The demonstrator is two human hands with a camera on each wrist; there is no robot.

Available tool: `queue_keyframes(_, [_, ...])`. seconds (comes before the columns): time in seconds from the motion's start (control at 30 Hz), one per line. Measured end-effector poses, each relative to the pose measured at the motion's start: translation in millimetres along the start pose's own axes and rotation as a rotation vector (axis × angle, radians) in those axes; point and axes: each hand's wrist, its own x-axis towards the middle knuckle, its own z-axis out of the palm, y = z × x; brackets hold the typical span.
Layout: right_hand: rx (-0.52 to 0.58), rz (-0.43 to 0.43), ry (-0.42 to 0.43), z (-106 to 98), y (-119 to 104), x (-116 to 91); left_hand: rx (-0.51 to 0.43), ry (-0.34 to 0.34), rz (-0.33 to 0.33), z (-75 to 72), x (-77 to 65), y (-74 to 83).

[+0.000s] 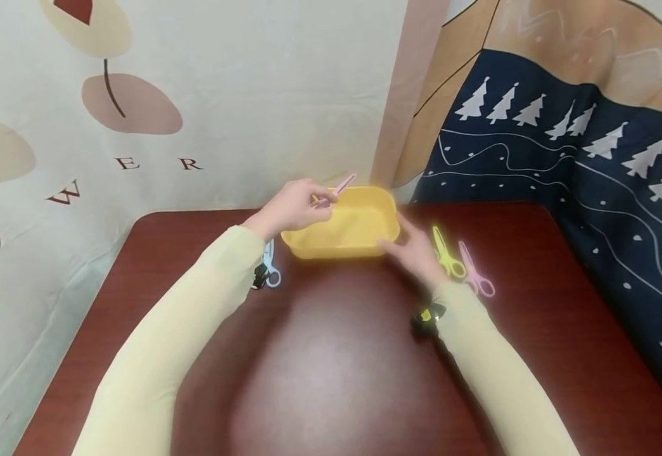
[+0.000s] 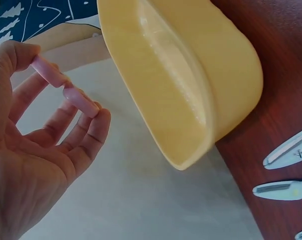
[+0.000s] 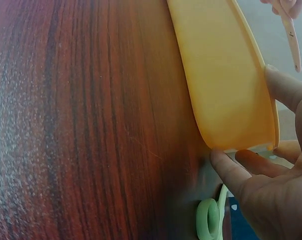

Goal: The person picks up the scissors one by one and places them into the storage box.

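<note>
1. The left hand (image 1: 293,206) pinches the handles of a pair of pink scissors (image 1: 344,183) between thumb and fingertips; the right hand (image 1: 413,248) grips the right end of a yellow tray (image 1: 344,251).
2. The left forearm slants in from the near left corner of the worktop (image 1: 331,354), its hand raised above the tray's left end.
3. The right arm comes from the near right, thumb and fingers spread around the tray's end.
4. The held scissors point rightward and up from the grip, above the tray, which stands mid-way along the worktop's far edge.
5. Light-blue scissors (image 1: 268,254) lie near the left wrist, left of the tray; yellow-green scissors (image 1: 445,252) and other pink scissors (image 1: 472,267) lie side by side beyond the right hand, toward the worktop's right edge.
</note>
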Motion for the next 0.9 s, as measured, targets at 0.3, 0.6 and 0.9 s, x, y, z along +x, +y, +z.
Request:
queue_keyframes(0.3, [0.011,0.011,0.013,0.9,1.2,0.1,0.031,-0.058,0.024,1.1,17.8,5.1])
queue_keyframes(0.6, [0.006,0.025,0.018,0.6,4.0,1.2,0.027,-0.126,0.057,5.4,32.9,5.9])
queue_keyframes(0.9, [0.018,0.04,0.017,1.5,5.4,2.3,0.041,-0.199,0.049,9.7,44.7,6.7])
